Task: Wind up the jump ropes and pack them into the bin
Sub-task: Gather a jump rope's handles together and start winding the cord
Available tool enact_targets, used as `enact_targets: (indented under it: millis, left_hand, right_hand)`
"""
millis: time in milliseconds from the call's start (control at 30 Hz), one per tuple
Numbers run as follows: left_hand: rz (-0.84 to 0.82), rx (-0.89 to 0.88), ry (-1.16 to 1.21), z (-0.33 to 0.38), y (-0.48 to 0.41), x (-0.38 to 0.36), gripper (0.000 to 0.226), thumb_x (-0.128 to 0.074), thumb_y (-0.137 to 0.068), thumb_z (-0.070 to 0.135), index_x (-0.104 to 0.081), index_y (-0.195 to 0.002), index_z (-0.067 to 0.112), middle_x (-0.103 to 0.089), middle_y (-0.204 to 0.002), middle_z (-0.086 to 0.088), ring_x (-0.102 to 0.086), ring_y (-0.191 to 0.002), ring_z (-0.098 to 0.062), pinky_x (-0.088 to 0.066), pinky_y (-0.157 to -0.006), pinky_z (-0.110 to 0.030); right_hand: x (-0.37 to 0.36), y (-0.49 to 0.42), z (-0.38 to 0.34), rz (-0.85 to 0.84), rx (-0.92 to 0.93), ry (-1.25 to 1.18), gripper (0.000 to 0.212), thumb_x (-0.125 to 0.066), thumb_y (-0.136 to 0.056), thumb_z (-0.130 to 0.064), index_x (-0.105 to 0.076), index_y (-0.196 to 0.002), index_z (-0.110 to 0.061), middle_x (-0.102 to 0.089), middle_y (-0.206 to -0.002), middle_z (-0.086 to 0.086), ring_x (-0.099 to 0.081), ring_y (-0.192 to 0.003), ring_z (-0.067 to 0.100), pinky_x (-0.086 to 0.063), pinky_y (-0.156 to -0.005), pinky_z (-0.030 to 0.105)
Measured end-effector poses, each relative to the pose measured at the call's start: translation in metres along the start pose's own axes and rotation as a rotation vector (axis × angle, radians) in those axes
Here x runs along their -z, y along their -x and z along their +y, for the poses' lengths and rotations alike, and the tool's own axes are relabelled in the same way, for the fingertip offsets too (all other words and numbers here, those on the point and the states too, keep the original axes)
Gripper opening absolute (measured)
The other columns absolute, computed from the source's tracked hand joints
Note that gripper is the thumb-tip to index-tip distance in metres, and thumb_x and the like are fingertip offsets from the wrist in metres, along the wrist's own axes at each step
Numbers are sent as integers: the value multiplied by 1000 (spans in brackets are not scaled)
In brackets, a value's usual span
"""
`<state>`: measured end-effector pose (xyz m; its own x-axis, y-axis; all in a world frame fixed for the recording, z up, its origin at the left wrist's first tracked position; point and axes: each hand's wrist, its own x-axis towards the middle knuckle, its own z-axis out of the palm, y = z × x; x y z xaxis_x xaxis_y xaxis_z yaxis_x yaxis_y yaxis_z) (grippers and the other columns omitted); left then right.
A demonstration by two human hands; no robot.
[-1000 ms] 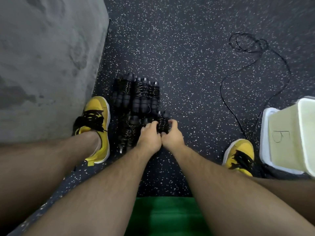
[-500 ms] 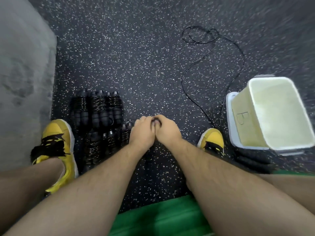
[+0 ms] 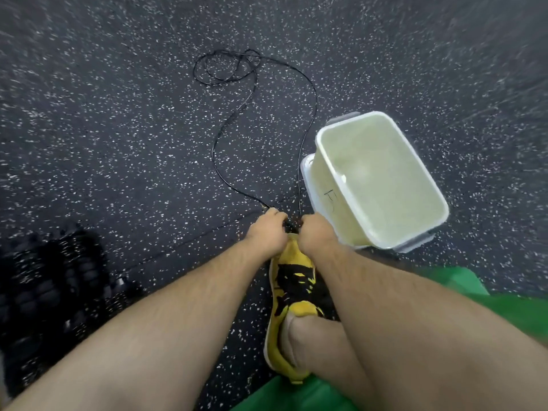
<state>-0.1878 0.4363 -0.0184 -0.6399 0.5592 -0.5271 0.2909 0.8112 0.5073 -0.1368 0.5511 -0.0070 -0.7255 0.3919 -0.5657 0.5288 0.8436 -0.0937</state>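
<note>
A loose black jump rope [image 3: 308,84] lies on the speckled floor, looped at the far end, and its two strands run back to my hands. My left hand [image 3: 267,232] has its fingers curled round one strand's end. Right beside it, my right hand [image 3: 315,232] is curled round the other end, with a dark handle part showing between the two hands. The white bin [image 3: 427,185] stands open and empty just right of my right hand. A pile of wound black ropes [image 3: 59,280] sits blurred at the lower left.
The bin rests on its white lid [image 3: 307,173]. My yellow and black shoe [image 3: 293,280] is directly under my wrists. A green mat [image 3: 444,286] shows at the lower right. Dark speckled rubber floor [image 3: 118,129] stretches all around.
My hands left the wound rope pile and moved right to the loose rope's ends beside the bin. The view swung right, so the pile now sits at the lower left.
</note>
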Motion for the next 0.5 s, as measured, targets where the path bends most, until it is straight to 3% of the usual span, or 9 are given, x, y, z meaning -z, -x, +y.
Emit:
enact_targets:
  millis: [100, 267, 367, 433, 500]
  left_hand:
    - [-62, -8, -51, 9, -15, -14, 49, -43, -97, 9, -48, -146, 16, -45, -143, -5, -49, -132, -28, -40, -110, -44]
    - [-69, -24, 34, 17, -29, -23, 33, -44, -92, 14, -62, -120, 17, -51, -123, -6, -58, -111, -32, -50, -97, -47]
    - [-73, -64, 36, 21, -30, -24, 24, -42, -95, 10, -61, -109, 13, -51, -117, -7, -58, -105, -30, -47, -86, -38]
    - [-63, -82, 44, 22, -29, -24, 18, -43, -94, 7, -59, -99, 13, -51, -111, -8, -58, -102, -30, -42, -79, -34]
    - [-50, -91, 80, 23, -26, -24, 19, -43, -94, 6, -59, -101, 13, -50, -112, -7, -58, -104, -28, -45, -83, -35]
  right_hand:
    - [-17, -16, 15, -8, -69, -11, 23, -54, -97, -14, -64, -116, -6, -60, -120, 12, -61, -111, 30, -50, -87, 33]
    - [-26, -29, 19, -8, -128, -58, 27, -45, -99, -9, -60, -122, -7, -59, -121, 11, -60, -110, 30, -41, -73, 30]
    - [-22, -29, 17, -7, -104, -56, 31, -45, -96, -5, -61, -124, -5, -58, -123, 13, -61, -111, 32, -48, -82, 34]
    - [-19, -28, 18, -32, -108, -51, 29, -48, -95, -5, -62, -120, -5, -60, -119, 13, -63, -104, 31, -49, -80, 36]
    - [-16, -30, 21, -42, -83, -39, 21, -48, -95, -3, -63, -109, -6, -62, -104, 10, -59, -87, 27, -45, -72, 33]
